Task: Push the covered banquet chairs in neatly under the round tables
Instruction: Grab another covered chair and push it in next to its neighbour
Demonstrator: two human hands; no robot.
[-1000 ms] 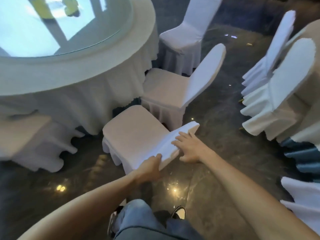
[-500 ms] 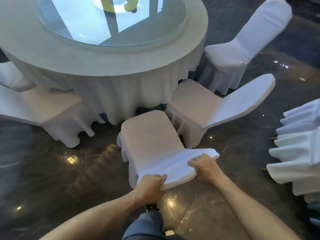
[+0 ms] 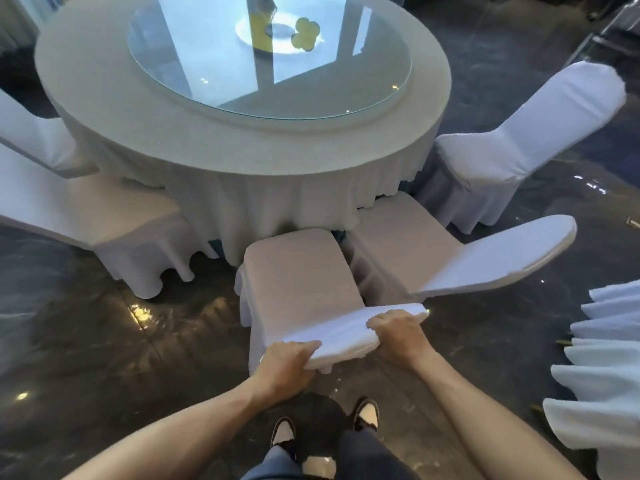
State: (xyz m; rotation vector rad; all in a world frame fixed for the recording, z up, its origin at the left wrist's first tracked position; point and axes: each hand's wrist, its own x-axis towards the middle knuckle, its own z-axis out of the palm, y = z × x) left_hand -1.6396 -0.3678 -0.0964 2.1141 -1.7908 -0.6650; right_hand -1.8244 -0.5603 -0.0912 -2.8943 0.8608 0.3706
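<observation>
Dark polished floor [image 3: 86,341] reflects the lights all around a round tabletop [image 3: 225,147] draped in a long white cloth, with a glass turntable [image 3: 270,57] on top. Several covered chairs ring it. The one being moved, the covered chair [image 3: 298,282], stands square in front of the person, its seat front touching or just under the hanging cloth and its back nearest to the person.

Trouble from here looks likely on the right: the neighbouring chair [image 3: 433,258] sits just beside it, angled, and a crooked push could knock the two seats together or snag their skirts. A hard shove might also drag the tablecloth [image 3: 263,209] inward with the seat, or skid the legs on the slick floor so the chair ends up skewed.

Both hands clamp the top edge of the chair back. The left hand [image 3: 284,365] is clenched on the near-left corner, fingers wrapped over the fabric; the right hand [image 3: 398,330] grasps the right end, knuckles up. Each grip is closed tight on the covered back, bunching the cloth between them.
</observation>
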